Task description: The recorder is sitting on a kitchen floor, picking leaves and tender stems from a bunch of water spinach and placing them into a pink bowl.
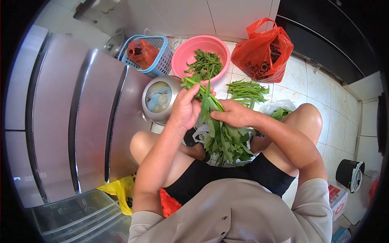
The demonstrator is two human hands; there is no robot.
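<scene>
My right hand (232, 113) is closed around a bunch of leafy greens (226, 141), which look like water spinach. Its leaves hang between my knees. At the upper end of the bunch, my left hand (187, 104) holds the green stems, thumb on top and fingers partly hidden behind them. Just beyond my hands, a pink plastic basin (180, 48) contains a heap of torn greens (206, 63). A pile of trimmed stems (247, 91) lies on the tiles to the right. Below the bunch, a white plastic bag (200, 133) is partly covered.
A lidded steel pot (144, 101) stands left of my hands, beside a blue plastic basket (165, 57). A red plastic bag (255, 54) sits at the back right. More greens (280, 113) lie by my right knee. A refrigerator (91, 121) borders the left side.
</scene>
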